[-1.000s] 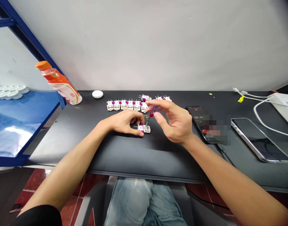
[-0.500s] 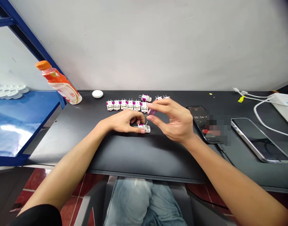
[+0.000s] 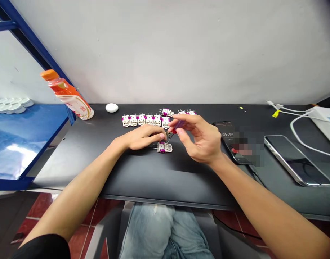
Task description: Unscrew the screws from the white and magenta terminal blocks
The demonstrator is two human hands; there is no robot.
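Note:
My right hand grips a small screwdriver by its see-through purple-red handle. The thin shaft slants down and left, its tip at a white and magenta plug insert with metal prongs pointing left, which lies on the black table. Just above that piece is my left hand, palm down, thumb and forefinger close together beside a little pile of small metal screws. Whether a screw is between those fingertips is hidden. Behind the hands stands a row of similar plug inserts.
More inserts lie behind the row, some partly covered by my right hand. An orange-capped bottle and a white oval object stand left. Two phones, white cables and a white box lie right.
My left thumb has come off the plug insert and moved up toward the screws. The screwdriver handle has tilted and shifted slightly right, so the insert shows more fully.

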